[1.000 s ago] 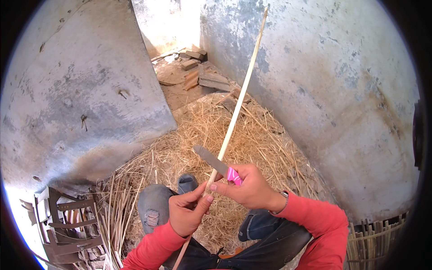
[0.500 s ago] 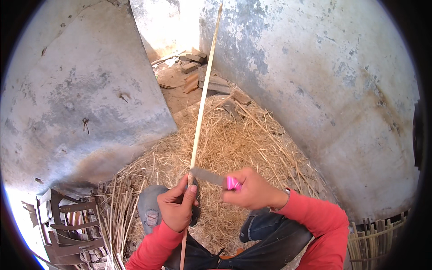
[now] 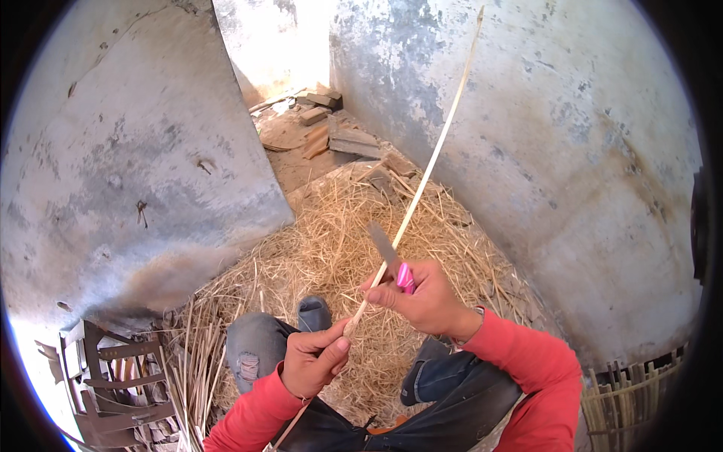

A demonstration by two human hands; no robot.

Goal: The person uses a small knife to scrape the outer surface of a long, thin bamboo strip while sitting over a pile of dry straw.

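Note:
A long, thin pale strip, probably split bamboo (image 3: pixel 428 177), slants from my lap up toward the right wall. My left hand (image 3: pixel 316 358) is closed round its lower part, thumb on top, near a darker knot. Higher up, my right hand (image 3: pixel 422 297) grips the pink-and-white handle of a knife (image 3: pixel 385 245). The knife's broad grey blade points up and left, lying against or just beside the strip. Fingers and thumb of that same hand also touch the strip below the blade. The lower end of the strip passes under my left wrist toward my lap.
Pale shavings (image 3: pixel 339 248) cover the floor ahead of my knees. Thin strips (image 3: pixel 199 354) lie in a bundle at left, beside a broken brown frame (image 3: pixel 124 377). Bricks (image 3: pixel 354 143) lie at the far corner between worn walls. A slatted bamboo piece (image 3: pixel 633 399) stands at lower right.
The strip's far end has swung to the right. My left hand has moved lower and right; my right hand has turned the knife upward and now touches the strip too.

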